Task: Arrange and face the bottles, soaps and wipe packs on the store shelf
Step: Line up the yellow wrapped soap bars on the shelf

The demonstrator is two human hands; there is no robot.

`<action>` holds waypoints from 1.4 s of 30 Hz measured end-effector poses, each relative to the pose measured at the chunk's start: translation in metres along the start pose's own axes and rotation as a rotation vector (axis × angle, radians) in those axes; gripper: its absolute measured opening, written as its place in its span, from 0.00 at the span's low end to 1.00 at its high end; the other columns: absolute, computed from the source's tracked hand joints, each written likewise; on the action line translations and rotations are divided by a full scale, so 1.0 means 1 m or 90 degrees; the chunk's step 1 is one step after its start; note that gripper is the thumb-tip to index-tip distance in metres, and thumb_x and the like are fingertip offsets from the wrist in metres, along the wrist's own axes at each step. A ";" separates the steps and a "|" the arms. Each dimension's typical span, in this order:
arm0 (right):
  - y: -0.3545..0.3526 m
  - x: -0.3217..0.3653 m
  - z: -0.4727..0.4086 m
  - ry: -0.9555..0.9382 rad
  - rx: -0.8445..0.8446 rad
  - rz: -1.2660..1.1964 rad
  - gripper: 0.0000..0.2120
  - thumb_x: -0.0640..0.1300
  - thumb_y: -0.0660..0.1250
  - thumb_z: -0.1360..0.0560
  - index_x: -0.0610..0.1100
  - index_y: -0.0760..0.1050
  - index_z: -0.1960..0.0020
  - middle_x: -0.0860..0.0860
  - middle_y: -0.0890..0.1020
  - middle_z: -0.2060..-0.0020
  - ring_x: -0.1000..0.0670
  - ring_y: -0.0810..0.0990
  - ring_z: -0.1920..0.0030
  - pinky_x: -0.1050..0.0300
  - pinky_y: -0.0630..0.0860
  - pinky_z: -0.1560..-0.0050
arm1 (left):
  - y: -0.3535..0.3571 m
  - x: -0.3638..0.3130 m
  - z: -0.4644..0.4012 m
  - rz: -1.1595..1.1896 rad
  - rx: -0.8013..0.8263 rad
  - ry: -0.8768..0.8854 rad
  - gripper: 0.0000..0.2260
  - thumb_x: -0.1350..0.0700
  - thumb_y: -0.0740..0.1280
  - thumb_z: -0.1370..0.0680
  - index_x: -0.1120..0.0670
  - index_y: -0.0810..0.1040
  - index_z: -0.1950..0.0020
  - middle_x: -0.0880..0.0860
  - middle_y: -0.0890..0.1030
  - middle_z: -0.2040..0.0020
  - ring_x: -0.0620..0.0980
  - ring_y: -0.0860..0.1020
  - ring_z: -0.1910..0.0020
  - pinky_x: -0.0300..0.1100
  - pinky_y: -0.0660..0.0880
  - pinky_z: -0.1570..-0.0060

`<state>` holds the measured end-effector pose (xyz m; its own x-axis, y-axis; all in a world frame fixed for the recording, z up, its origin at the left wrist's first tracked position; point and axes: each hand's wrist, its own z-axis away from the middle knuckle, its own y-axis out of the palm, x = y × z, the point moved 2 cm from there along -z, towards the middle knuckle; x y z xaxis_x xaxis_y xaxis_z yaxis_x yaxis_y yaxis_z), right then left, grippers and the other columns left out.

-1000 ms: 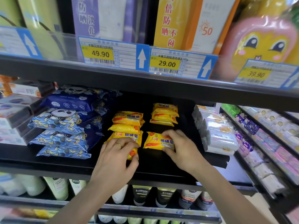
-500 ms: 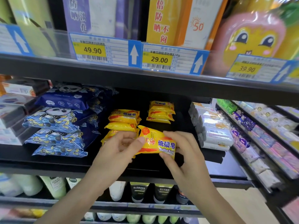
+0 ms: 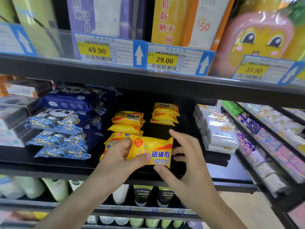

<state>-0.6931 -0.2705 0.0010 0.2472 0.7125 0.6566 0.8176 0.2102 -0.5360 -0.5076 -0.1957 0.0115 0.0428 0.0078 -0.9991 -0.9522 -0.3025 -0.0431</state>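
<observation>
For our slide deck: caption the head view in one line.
Both hands hold a yellow soap before the shelf's soap stacks.

Black metal shelving [image 3: 148, 83] is running across the view in tiers, its dark deck [image 3: 49, 164] lying in shadow. Blue-and-yellow paper price tags [image 3: 109, 50] are hanging along the upper edge. Pale beige floor [image 3: 247, 210] is showing bottom right. A second rack [image 3: 264, 162] is angling away right.

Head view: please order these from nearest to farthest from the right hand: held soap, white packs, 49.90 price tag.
1. Held soap, touching the right hand, on its left.
2. White packs, on the shelf to its right.
3. 49.90 price tag, upper shelf edge, up and left.
</observation>
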 end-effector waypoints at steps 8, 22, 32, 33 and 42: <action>-0.010 0.007 -0.013 0.335 -0.070 -0.307 0.20 0.67 0.65 0.28 0.59 0.78 0.40 0.48 0.80 0.58 0.50 0.78 0.64 0.52 0.78 0.69 | -0.007 0.001 0.002 -0.006 0.006 0.062 0.12 0.62 0.75 0.25 0.53 0.82 0.42 0.47 0.88 0.48 0.43 0.85 0.48 0.30 0.77 0.49; 0.001 0.013 -0.022 0.568 0.174 -0.501 0.32 0.68 0.66 0.29 0.48 0.77 0.34 0.42 0.83 0.59 0.46 0.76 0.66 0.54 0.74 0.71 | -0.011 0.007 0.005 -0.175 0.001 0.168 0.17 0.59 0.77 0.26 0.40 0.83 0.44 0.45 0.84 0.45 0.46 0.80 0.42 0.46 0.76 0.39; 0.006 0.007 -0.018 0.609 0.165 -0.569 0.15 0.43 0.72 0.24 0.42 0.81 0.37 0.42 0.85 0.56 0.47 0.83 0.61 0.59 0.80 0.70 | -0.017 0.017 0.002 -0.252 -0.043 0.268 0.34 0.69 0.77 0.28 0.34 0.78 0.35 0.40 0.74 0.30 0.46 0.73 0.29 0.39 0.74 0.36; 0.006 0.005 -0.017 0.613 0.161 -0.569 0.14 0.42 0.72 0.23 0.42 0.82 0.39 0.42 0.86 0.55 0.47 0.83 0.60 0.59 0.81 0.69 | -0.018 0.019 0.002 -0.254 -0.048 0.264 0.36 0.70 0.76 0.28 0.33 0.76 0.33 0.40 0.74 0.30 0.46 0.73 0.29 0.38 0.75 0.37; 0.000 0.003 -0.014 0.558 0.123 -0.511 0.09 0.35 0.69 0.22 0.40 0.81 0.43 0.44 0.88 0.48 0.44 0.87 0.47 0.51 0.82 0.49 | -0.021 0.019 0.007 -0.164 -0.078 0.176 0.24 0.67 0.67 0.19 0.36 0.80 0.38 0.40 0.82 0.42 0.41 0.79 0.38 0.41 0.78 0.44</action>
<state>-0.6856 -0.2781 0.0103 0.0345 -0.3487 0.9366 0.8273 0.5357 0.1690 -0.4889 -0.1828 -0.0065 0.3719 -0.1532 -0.9155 -0.8568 -0.4363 -0.2750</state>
